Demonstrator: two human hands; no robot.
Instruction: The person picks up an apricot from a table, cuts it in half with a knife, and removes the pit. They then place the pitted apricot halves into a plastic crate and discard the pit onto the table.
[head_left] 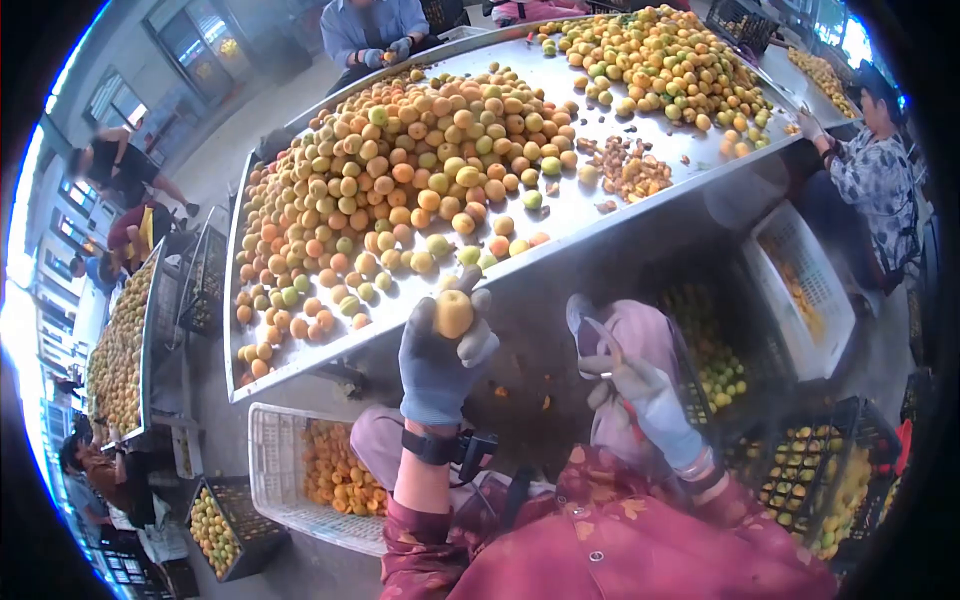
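Observation:
Near the front edge of the metal table [560, 225], my gloved left hand [440, 365] grips a yellow-orange apricot [454, 314] in its fingertips. My gloved right hand [645, 395] is over my lap to the right, fingers closed on what looks like a small knife [628, 408]; a red part and a pale tip show between the fingers. A big heap of apricots [400, 160] lies on the table beyond my left hand. To its right is a small pile of brown pits and scraps [630, 168].
A white basket of apricot halves [340, 465] stands at my left knee. Dark crates of fruit [815, 480] and a white crate [800, 285] are on the right. Another apricot heap [660, 65] lies at the far end. Co-workers [370, 30] sit around the table.

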